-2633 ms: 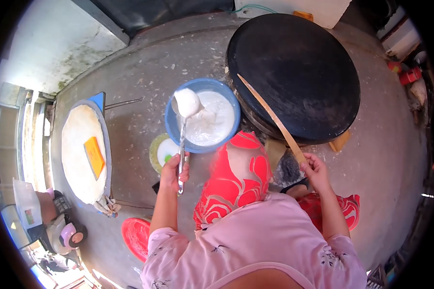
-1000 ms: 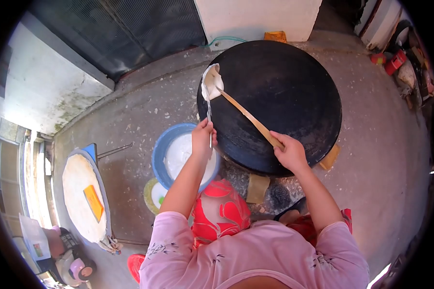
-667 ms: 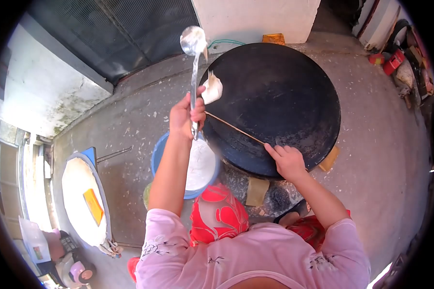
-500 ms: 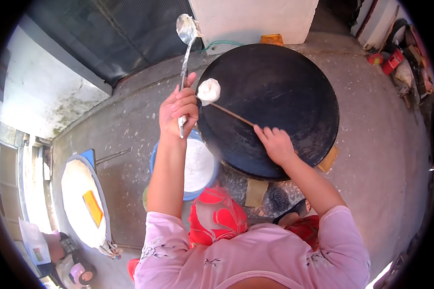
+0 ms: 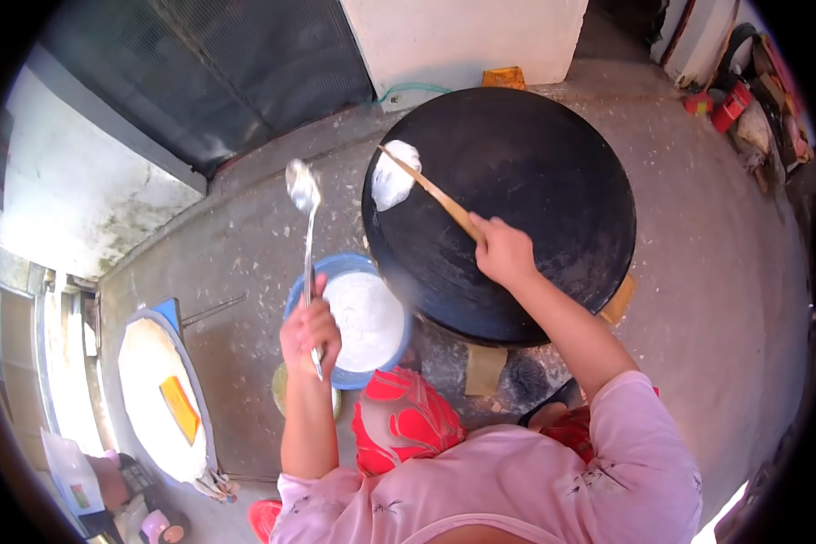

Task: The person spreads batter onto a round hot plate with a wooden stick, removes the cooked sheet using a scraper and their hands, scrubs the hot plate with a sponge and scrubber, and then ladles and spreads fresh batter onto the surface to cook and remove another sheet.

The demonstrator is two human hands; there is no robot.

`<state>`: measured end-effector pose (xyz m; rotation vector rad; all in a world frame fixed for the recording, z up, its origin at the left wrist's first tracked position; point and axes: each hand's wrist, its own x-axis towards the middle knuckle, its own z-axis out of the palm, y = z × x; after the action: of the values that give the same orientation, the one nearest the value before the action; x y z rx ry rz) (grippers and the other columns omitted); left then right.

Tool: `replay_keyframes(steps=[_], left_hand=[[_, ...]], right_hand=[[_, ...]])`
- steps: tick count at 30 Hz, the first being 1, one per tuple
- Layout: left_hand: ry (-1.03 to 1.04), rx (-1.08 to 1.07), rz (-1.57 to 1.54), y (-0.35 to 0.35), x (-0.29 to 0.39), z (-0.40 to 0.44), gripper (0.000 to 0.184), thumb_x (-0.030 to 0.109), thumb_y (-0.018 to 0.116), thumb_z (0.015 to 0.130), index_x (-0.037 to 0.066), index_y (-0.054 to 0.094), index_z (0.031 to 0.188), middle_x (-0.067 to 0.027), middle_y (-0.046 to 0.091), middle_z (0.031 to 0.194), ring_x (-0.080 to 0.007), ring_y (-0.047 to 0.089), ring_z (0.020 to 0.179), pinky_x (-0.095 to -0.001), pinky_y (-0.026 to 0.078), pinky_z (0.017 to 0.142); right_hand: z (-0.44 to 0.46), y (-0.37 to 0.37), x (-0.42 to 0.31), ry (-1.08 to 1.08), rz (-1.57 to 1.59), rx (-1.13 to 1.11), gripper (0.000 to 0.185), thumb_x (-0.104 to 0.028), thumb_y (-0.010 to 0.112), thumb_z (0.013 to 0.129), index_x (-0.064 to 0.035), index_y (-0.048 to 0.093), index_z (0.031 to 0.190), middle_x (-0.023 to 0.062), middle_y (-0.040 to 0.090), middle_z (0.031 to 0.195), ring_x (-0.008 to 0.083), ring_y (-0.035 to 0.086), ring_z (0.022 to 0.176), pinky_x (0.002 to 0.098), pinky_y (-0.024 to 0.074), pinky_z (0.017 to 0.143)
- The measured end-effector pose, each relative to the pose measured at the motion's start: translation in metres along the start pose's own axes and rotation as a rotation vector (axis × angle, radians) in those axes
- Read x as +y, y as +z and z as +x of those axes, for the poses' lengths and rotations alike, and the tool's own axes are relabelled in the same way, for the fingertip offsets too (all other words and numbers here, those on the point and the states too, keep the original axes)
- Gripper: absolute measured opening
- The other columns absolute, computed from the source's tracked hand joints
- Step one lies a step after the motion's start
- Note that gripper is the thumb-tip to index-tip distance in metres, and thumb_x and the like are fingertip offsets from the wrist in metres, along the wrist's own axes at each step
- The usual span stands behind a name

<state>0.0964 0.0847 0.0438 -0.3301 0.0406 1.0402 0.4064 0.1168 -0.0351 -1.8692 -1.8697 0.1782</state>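
My left hand (image 5: 310,334) is closed round the handle of a long metal ladle (image 5: 303,188). Its bowl points up and away from me, smeared with white. The hand is at the left side of a blue tub (image 5: 343,265) with white batter (image 5: 366,319) inside. Over a big round black griddle (image 5: 526,218), my right hand (image 5: 506,253) grips a flat wooden spatula (image 5: 444,201). The spatula's thin tip lies across a white dollop of batter (image 5: 393,181) at the griddle's left edge; whether it presses down cannot be seen.
On the left stands an oval board with a pale top (image 5: 150,349) and an orange scraper (image 5: 180,410) on it. A yellow block (image 5: 483,368) sits below the griddle's near edge. Red containers (image 5: 731,106) and clutter line the far right wall.
My left hand has come down and towards me with the ladle, away from the griddle to beside the tub. The spatula has turned and lies across the batter, which is longer and flatter.
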Motion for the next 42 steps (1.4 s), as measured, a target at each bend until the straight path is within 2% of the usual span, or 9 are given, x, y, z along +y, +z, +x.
replay_keyframes(steps=[2, 7, 12, 16, 20, 25, 31, 35, 42], left_hand=[[0.03, 0.06, -0.004, -0.022, 0.009, -0.025, 0.04, 0.015, 0.028, 0.094, -0.01, 0.041, 0.122, -0.0053, 0.04, 0.063, -0.0116, 0.039, 0.044, -0.0235, 0.035, 0.036], [0.159, 0.279, -0.072, -0.081, 0.021, -0.07, 0.038, 0.015, 0.029, 0.092, -0.009, 0.044, 0.118, -0.0047, 0.042, 0.063, -0.0109, 0.039, 0.043, -0.0223, 0.034, 0.037], [0.194, 0.403, -0.223, -0.125, 0.035, -0.081, 0.036, 0.015, 0.032, 0.092, -0.009, 0.048, 0.112, -0.0024, 0.043, 0.06, -0.01, 0.039, 0.043, -0.0221, 0.034, 0.038], [0.16, 0.385, -0.278, -0.135, 0.035, -0.08, 0.036, 0.015, 0.032, 0.092, -0.009, 0.049, 0.112, -0.0024, 0.043, 0.06, -0.0101, 0.039, 0.043, -0.0225, 0.034, 0.038], [0.142, 0.378, -0.26, -0.137, 0.041, -0.078, 0.035, 0.013, 0.032, 0.091, -0.011, 0.048, 0.112, -0.0029, 0.044, 0.062, -0.0104, 0.039, 0.044, -0.023, 0.035, 0.039], [0.164, 0.402, -0.253, -0.138, 0.037, -0.078, 0.036, 0.014, 0.032, 0.091, -0.012, 0.047, 0.112, -0.003, 0.043, 0.063, -0.0106, 0.04, 0.046, -0.0234, 0.035, 0.04], [0.153, 0.398, -0.231, -0.137, 0.044, -0.077, 0.036, 0.014, 0.03, 0.092, -0.012, 0.047, 0.112, -0.0027, 0.043, 0.062, -0.0112, 0.04, 0.045, -0.0236, 0.035, 0.04], [0.193, 0.435, -0.217, -0.14, 0.042, -0.078, 0.037, 0.014, 0.031, 0.092, -0.012, 0.046, 0.112, -0.003, 0.043, 0.062, -0.0113, 0.039, 0.045, -0.0239, 0.034, 0.04], [0.176, 0.425, -0.192, -0.144, 0.047, -0.073, 0.036, 0.013, 0.031, 0.091, -0.012, 0.046, 0.112, -0.003, 0.043, 0.062, -0.0111, 0.04, 0.046, -0.0239, 0.035, 0.04]], right_hand=[[-0.019, -0.008, -0.01, 0.051, 0.242, -0.02, 0.04, -0.011, 0.054, 0.071, -0.0159, 0.06, 0.11, 0.0106, 0.056, 0.079, 0.0291, 0.058, 0.075, 0.0386, 0.0489, 0.066], [0.005, -0.002, 0.026, -0.119, -0.295, 0.116, 0.049, -0.007, 0.058, 0.066, -0.0155, 0.055, 0.115, 0.0088, 0.052, 0.075, 0.0256, 0.056, 0.064, 0.0374, 0.0478, 0.057], [-0.015, 0.004, -0.008, 0.035, 0.179, 0.02, 0.047, -0.007, 0.055, 0.068, -0.0164, 0.059, 0.113, 0.0094, 0.055, 0.078, 0.0255, 0.059, 0.075, 0.0371, 0.0484, 0.065], [0.02, -0.005, 0.024, -0.002, -0.287, 0.097, 0.045, -0.006, 0.055, 0.069, -0.0161, 0.058, 0.113, 0.008, 0.052, 0.075, 0.0258, 0.057, 0.067, 0.0378, 0.0481, 0.06], [0.013, 0.019, 0.011, 0.16, 0.191, 0.132, 0.046, -0.012, 0.053, 0.07, -0.0126, 0.056, 0.116, 0.0116, 0.059, 0.09, 0.0286, 0.059, 0.084, 0.0379, 0.0481, 0.074], [0.036, 0.0, -0.015, 0.009, -0.287, -0.037, 0.05, -0.007, 0.058, 0.066, -0.0111, 0.053, 0.116, 0.0098, 0.056, 0.086, 0.0266, 0.06, 0.071, 0.0376, 0.0497, 0.062], [0.004, 0.02, 0.007, 0.084, 0.159, 0.177, 0.045, -0.009, 0.054, 0.068, -0.0124, 0.056, 0.113, 0.0116, 0.056, 0.083, 0.0295, 0.059, 0.081, 0.0413, 0.0486, 0.069], [0.024, -0.01, 0.02, 0.134, -0.287, 0.024, 0.044, -0.006, 0.055, 0.07, -0.0138, 0.054, 0.113, 0.0093, 0.056, 0.087, 0.0271, 0.059, 0.076, 0.0384, 0.0491, 0.065], [0.031, 0.006, -0.01, 0.182, -0.02, 0.015, 0.051, -0.011, 0.056, 0.069, -0.0117, 0.051, 0.12, 0.0126, 0.058, 0.094, 0.0294, 0.059, 0.085, 0.0398, 0.0485, 0.074]])
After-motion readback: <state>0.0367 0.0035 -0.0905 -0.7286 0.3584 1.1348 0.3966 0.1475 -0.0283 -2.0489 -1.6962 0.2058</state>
